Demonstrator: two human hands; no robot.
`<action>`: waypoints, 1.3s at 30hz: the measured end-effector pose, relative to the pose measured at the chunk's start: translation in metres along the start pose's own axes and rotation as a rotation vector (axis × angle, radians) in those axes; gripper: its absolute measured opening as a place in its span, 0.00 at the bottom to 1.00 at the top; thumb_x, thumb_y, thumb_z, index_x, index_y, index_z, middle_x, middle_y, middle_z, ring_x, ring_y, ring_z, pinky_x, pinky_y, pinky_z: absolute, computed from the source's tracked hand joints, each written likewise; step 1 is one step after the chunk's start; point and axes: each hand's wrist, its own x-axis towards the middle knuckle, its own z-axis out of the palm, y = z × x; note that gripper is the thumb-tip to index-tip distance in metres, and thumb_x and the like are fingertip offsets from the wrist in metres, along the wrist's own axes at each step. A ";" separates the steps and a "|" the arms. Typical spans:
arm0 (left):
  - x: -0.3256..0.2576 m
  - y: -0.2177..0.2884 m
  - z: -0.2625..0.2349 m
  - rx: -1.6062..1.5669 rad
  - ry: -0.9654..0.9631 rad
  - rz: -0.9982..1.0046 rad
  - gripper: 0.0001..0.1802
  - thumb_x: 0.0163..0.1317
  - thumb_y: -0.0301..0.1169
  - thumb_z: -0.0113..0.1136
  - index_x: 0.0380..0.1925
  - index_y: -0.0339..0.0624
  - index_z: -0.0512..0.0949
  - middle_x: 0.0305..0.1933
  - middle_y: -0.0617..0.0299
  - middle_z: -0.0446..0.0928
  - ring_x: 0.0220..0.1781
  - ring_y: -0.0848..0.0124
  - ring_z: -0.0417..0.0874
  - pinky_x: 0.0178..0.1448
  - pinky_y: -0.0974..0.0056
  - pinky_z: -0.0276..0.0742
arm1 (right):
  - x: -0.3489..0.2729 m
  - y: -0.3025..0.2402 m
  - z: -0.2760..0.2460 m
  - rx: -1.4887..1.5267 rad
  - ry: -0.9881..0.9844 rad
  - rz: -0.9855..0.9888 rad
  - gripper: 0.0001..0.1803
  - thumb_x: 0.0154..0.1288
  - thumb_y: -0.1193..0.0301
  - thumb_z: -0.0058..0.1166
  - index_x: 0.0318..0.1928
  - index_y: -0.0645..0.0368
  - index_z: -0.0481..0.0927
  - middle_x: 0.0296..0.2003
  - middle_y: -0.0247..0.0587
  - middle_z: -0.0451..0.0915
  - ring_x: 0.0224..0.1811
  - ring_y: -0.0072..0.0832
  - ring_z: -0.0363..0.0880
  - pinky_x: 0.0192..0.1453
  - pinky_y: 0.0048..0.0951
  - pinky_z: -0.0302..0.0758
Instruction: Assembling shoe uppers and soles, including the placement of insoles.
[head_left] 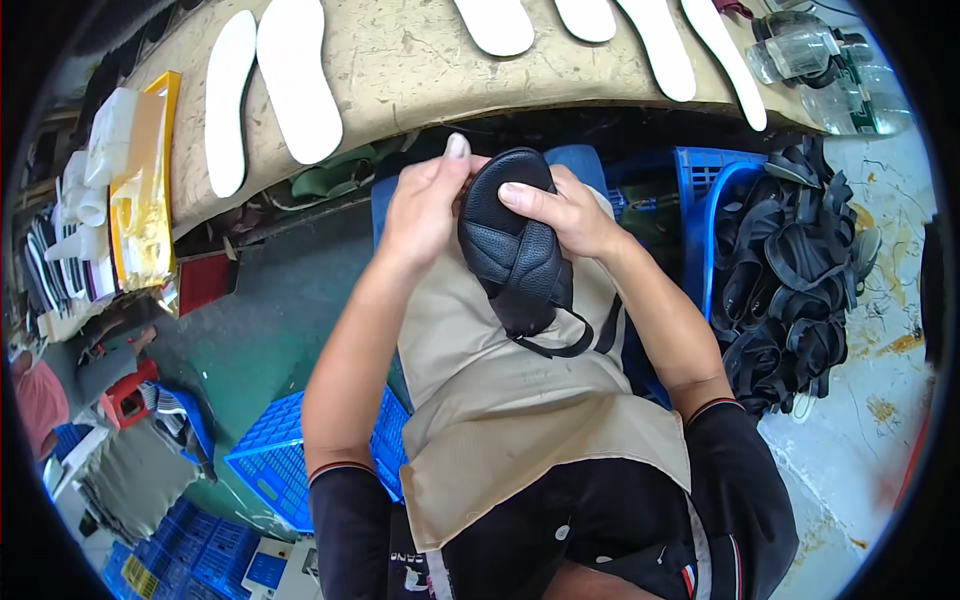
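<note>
A black leather sandal (510, 225) with crossed straps is held over my lap, its footbed facing up and its rounded end away from me. Below the straps, a thin black strap (560, 345) hangs in a loop. My right hand (580, 215) grips the sandal's right edge, thumb pressed on the footbed and fingers underneath. At the left edge is my left hand (430, 205), its thumb raised off the sandal and its other fingers curled behind it, partly hidden. Beneath the sandal, a beige apron (470, 400) covers my lap.
White insoles (300, 90) lie along the worn bench (400, 70) ahead. To the right, a blue crate (715, 220) stands by a heap of black sandal uppers (790, 270). Plastic bottles (800, 55) sit at the bench's right end. Another blue crate (270, 455) is left of me.
</note>
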 end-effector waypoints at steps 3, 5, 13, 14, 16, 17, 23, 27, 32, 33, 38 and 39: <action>0.009 0.020 -0.015 0.129 -0.160 -0.071 0.15 0.73 0.37 0.59 0.37 0.34 0.84 0.31 0.63 0.82 0.31 0.79 0.74 0.37 0.75 0.71 | 0.002 -0.003 0.005 -0.111 -0.012 -0.012 0.19 0.70 0.59 0.56 0.34 0.66 0.84 0.26 0.34 0.81 0.28 0.21 0.73 0.35 0.23 0.72; 0.012 0.026 -0.019 0.175 -0.212 -0.108 0.15 0.73 0.37 0.60 0.37 0.34 0.84 0.31 0.63 0.82 0.30 0.79 0.74 0.37 0.75 0.71 | 0.001 -0.004 0.008 -0.138 -0.016 -0.009 0.20 0.70 0.58 0.56 0.33 0.65 0.84 0.25 0.33 0.81 0.27 0.21 0.73 0.34 0.24 0.72; 0.002 0.041 -0.018 0.120 -0.140 -0.144 0.12 0.70 0.36 0.63 0.33 0.37 0.84 0.28 0.65 0.80 0.27 0.80 0.74 0.35 0.75 0.72 | 0.002 -0.011 0.010 -0.214 -0.119 -0.025 0.23 0.68 0.55 0.58 0.32 0.66 0.83 0.24 0.35 0.80 0.25 0.23 0.73 0.33 0.27 0.72; 0.001 0.044 -0.016 0.148 -0.142 -0.164 0.12 0.70 0.35 0.63 0.33 0.37 0.84 0.28 0.65 0.80 0.27 0.79 0.74 0.35 0.75 0.72 | 0.002 -0.011 0.009 -0.246 -0.129 -0.049 0.23 0.68 0.55 0.58 0.32 0.66 0.83 0.24 0.35 0.80 0.24 0.24 0.73 0.32 0.28 0.72; 0.003 0.052 -0.013 0.208 -0.155 -0.158 0.12 0.70 0.35 0.63 0.33 0.37 0.84 0.28 0.65 0.80 0.27 0.79 0.74 0.35 0.74 0.72 | 0.001 -0.013 0.008 -0.276 -0.129 -0.048 0.23 0.68 0.54 0.58 0.32 0.67 0.83 0.23 0.35 0.80 0.24 0.25 0.73 0.32 0.29 0.72; 0.004 0.057 -0.011 0.264 -0.170 -0.153 0.12 0.70 0.36 0.63 0.33 0.37 0.84 0.28 0.65 0.80 0.28 0.79 0.74 0.35 0.74 0.73 | 0.001 -0.015 0.008 -0.309 -0.128 -0.042 0.24 0.68 0.54 0.58 0.32 0.67 0.83 0.23 0.36 0.80 0.24 0.26 0.72 0.32 0.29 0.72; 0.004 0.064 -0.002 0.419 -0.160 -0.118 0.14 0.70 0.37 0.63 0.33 0.36 0.85 0.27 0.65 0.80 0.29 0.78 0.74 0.37 0.73 0.73 | -0.005 -0.028 0.015 -0.421 -0.121 -0.013 0.24 0.69 0.55 0.56 0.31 0.68 0.82 0.23 0.39 0.82 0.22 0.30 0.74 0.32 0.33 0.73; -0.031 0.071 0.005 0.834 -0.043 0.115 0.17 0.73 0.38 0.58 0.38 0.31 0.83 0.32 0.62 0.80 0.31 0.77 0.75 0.41 0.73 0.73 | -0.004 -0.037 0.024 -0.570 0.125 -0.045 0.23 0.71 0.56 0.54 0.33 0.68 0.84 0.26 0.42 0.85 0.25 0.32 0.79 0.35 0.34 0.75; -0.048 0.039 -0.012 0.494 0.186 0.133 0.22 0.79 0.39 0.45 0.48 0.28 0.78 0.46 0.54 0.82 0.40 0.74 0.81 0.47 0.72 0.76 | -0.008 -0.013 0.041 -0.421 0.283 -0.261 0.22 0.75 0.58 0.49 0.40 0.67 0.86 0.35 0.44 0.88 0.33 0.33 0.84 0.42 0.31 0.79; -0.043 0.024 -0.020 0.528 0.179 0.164 0.22 0.80 0.40 0.43 0.49 0.28 0.77 0.48 0.53 0.82 0.41 0.73 0.82 0.48 0.72 0.77 | -0.010 -0.003 0.043 -0.286 0.238 -0.342 0.23 0.76 0.58 0.48 0.42 0.66 0.87 0.38 0.45 0.88 0.36 0.32 0.84 0.44 0.30 0.79; -0.029 -0.030 -0.038 -0.022 0.268 0.244 0.26 0.81 0.44 0.39 0.50 0.29 0.77 0.47 0.53 0.83 0.44 0.71 0.84 0.48 0.69 0.80 | 0.012 0.020 -0.004 -0.138 0.198 -0.242 0.30 0.81 0.51 0.38 0.62 0.63 0.79 0.60 0.49 0.81 0.57 0.32 0.81 0.61 0.31 0.76; -0.024 -0.033 -0.037 -0.214 0.289 0.260 0.27 0.81 0.45 0.39 0.50 0.30 0.77 0.46 0.54 0.84 0.44 0.71 0.85 0.47 0.68 0.80 | 0.024 0.024 -0.003 -0.035 0.179 -0.121 0.32 0.82 0.48 0.35 0.65 0.62 0.77 0.63 0.49 0.78 0.60 0.32 0.79 0.64 0.31 0.74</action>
